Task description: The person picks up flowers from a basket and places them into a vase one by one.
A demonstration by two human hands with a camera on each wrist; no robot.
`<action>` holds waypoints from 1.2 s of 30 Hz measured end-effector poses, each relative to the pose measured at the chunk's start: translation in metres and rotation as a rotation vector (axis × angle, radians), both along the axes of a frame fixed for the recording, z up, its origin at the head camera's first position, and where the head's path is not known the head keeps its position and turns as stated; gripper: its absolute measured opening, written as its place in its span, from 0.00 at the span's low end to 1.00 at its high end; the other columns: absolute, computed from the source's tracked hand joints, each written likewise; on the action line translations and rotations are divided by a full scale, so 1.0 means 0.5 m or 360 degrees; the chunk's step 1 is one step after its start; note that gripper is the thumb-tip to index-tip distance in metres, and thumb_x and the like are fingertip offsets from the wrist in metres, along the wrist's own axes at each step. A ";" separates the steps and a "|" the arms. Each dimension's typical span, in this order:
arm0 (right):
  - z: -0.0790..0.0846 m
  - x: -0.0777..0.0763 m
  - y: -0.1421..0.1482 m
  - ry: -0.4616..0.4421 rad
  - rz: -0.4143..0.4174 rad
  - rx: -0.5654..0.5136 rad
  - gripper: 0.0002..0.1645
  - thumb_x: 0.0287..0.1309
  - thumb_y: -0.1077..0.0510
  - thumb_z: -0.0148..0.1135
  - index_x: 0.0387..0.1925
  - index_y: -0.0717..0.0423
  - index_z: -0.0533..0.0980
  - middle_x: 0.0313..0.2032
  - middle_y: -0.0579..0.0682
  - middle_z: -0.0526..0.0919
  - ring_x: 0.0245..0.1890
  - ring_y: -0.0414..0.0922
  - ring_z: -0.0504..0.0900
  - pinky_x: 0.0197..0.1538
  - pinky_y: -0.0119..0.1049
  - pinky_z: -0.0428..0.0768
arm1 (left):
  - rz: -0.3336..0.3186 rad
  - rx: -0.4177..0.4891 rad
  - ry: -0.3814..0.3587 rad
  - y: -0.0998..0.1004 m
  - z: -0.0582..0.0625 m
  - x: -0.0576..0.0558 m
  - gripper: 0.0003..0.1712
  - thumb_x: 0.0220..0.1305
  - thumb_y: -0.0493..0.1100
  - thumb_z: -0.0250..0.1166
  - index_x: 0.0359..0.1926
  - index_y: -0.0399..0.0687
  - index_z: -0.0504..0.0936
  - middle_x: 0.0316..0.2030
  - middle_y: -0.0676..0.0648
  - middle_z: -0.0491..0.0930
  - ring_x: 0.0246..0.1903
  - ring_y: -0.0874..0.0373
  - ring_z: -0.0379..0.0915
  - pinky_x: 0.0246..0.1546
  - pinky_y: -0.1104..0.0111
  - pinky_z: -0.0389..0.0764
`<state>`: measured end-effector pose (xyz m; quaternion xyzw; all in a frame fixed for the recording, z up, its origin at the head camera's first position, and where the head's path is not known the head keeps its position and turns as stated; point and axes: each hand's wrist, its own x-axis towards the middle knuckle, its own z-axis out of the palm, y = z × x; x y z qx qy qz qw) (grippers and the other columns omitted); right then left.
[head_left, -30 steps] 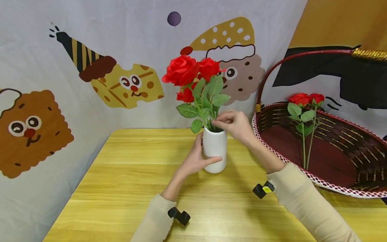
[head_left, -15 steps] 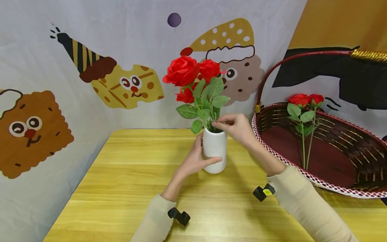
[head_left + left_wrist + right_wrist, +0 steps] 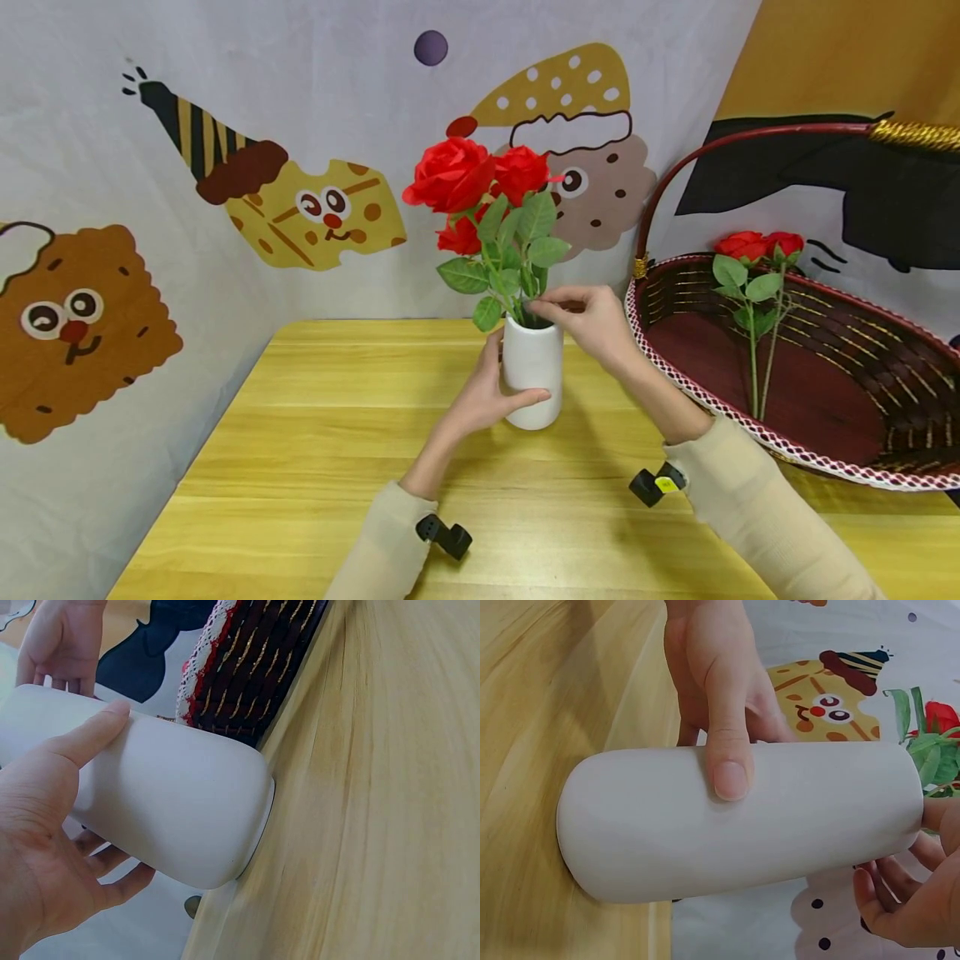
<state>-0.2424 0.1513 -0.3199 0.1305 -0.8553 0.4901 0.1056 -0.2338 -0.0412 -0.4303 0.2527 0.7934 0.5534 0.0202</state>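
A white vase [image 3: 534, 362] stands upright on the wooden table, holding several red artificial roses [image 3: 453, 175] with green leaves. My left hand [image 3: 487, 396] grips its body, thumb across the front and fingers behind, as the left wrist view also shows around the white wall [image 3: 180, 795]. At the vase mouth, my right hand [image 3: 596, 325] pinches a rose stem between thumb and forefinger; the fingertips partly hide the stem. In the right wrist view the right hand [image 3: 919, 900] is close to the rim, its other fingers loosely curled.
To the right is a dark red woven basket [image 3: 862, 350] with a tall handle [image 3: 757, 132] and white-and-red trim. Two more red roses [image 3: 761, 246] lean inside it. A pale cloth [image 3: 315, 50] with cartoon prints hangs behind the table [image 3: 337, 433].
My right hand has lowered slightly at the vase mouth, still pinching the stem. The left hand, the vase and the basket have stayed put.
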 end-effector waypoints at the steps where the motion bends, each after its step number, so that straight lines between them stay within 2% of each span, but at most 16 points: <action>1: 0.000 0.001 0.000 0.0002 -0.0007 -0.0012 0.14 0.61 0.50 0.72 0.40 0.57 0.88 0.41 0.51 0.89 0.42 0.46 0.84 0.43 0.36 0.78 | 0.0000 0.0003 0.0001 0.000 0.000 0.000 0.60 0.58 0.50 0.76 0.79 0.55 0.44 0.70 0.47 0.58 0.64 0.54 0.64 0.64 0.55 0.69; 9: -0.002 0.014 0.007 -0.0023 0.0014 -0.0133 0.15 0.64 0.53 0.70 0.44 0.60 0.87 0.44 0.54 0.88 0.45 0.46 0.84 0.47 0.32 0.79 | -0.0001 0.0005 0.0009 -0.001 0.001 0.000 0.60 0.58 0.49 0.77 0.79 0.56 0.44 0.69 0.48 0.60 0.63 0.55 0.66 0.62 0.55 0.70; 16: 0.001 0.034 0.025 -0.0104 -0.0005 -0.0263 0.17 0.64 0.50 0.69 0.48 0.58 0.85 0.45 0.53 0.87 0.45 0.44 0.83 0.50 0.35 0.77 | 0.0000 0.0008 0.0021 0.002 0.001 -0.002 0.60 0.58 0.49 0.77 0.79 0.55 0.44 0.69 0.48 0.59 0.63 0.55 0.65 0.63 0.56 0.69; 21: -0.003 0.044 0.035 -0.0114 -0.0026 -0.0296 0.19 0.64 0.51 0.70 0.51 0.58 0.83 0.46 0.52 0.85 0.45 0.45 0.82 0.50 0.34 0.77 | 0.0017 0.0016 0.0025 0.002 -0.001 -0.003 0.60 0.57 0.49 0.78 0.78 0.55 0.45 0.70 0.48 0.60 0.64 0.55 0.65 0.64 0.56 0.68; 29: -0.005 0.063 0.058 -0.0013 -0.0093 -0.0349 0.20 0.65 0.51 0.69 0.52 0.59 0.81 0.47 0.53 0.84 0.45 0.43 0.82 0.47 0.28 0.78 | 0.0022 0.0023 0.0049 0.003 -0.003 -0.002 0.60 0.56 0.48 0.78 0.78 0.52 0.47 0.69 0.45 0.60 0.64 0.52 0.65 0.65 0.53 0.68; 36: 0.006 0.081 0.087 0.0085 -0.0176 -0.0302 0.20 0.65 0.52 0.69 0.52 0.61 0.81 0.44 0.45 0.85 0.44 0.37 0.82 0.46 0.25 0.77 | 0.0024 0.0032 0.0043 0.004 0.008 0.006 0.60 0.56 0.44 0.78 0.78 0.48 0.46 0.70 0.42 0.59 0.65 0.48 0.64 0.66 0.51 0.66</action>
